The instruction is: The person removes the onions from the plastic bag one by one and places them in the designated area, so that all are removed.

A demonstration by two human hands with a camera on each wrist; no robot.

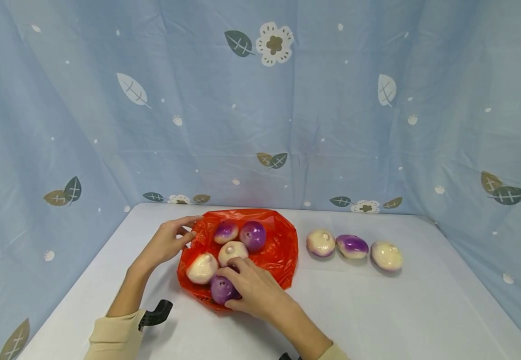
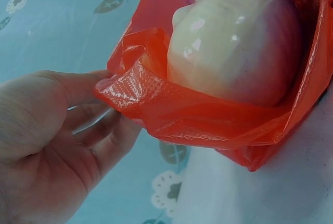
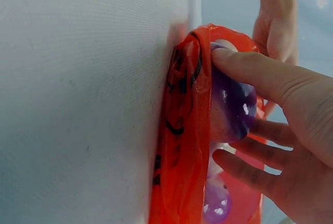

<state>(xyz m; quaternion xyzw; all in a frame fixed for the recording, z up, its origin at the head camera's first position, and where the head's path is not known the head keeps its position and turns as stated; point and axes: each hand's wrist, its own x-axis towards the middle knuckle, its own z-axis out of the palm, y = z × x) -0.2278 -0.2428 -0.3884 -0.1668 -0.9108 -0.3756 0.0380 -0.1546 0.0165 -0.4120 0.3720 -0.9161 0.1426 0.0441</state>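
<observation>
A red plastic bag (image 1: 284, 245) lies spread with its mouth up, holding several glossy purple-and-white turnips. At its left rim my left hand (image 1: 167, 242) pinches the edge; in the left wrist view the bag's folded edge (image 2: 130, 91) meets the fingertips. A pale turnip (image 2: 234, 47) sits just inside that edge. At the near side of the bag, my right hand (image 1: 259, 290) grips a purple turnip (image 1: 221, 290), thumb on one side and fingers on the other. The right wrist view shows this purple turnip (image 3: 232, 104) just inside the bag's rim.
To the right of the bag, a pale turnip (image 1: 321, 243), a purple-and-white turnip (image 1: 352, 246) and another pale turnip (image 1: 386, 256) lie in a row on the white table (image 1: 377, 310). A blue patterned curtain (image 1: 224, 115) stands behind and at both sides.
</observation>
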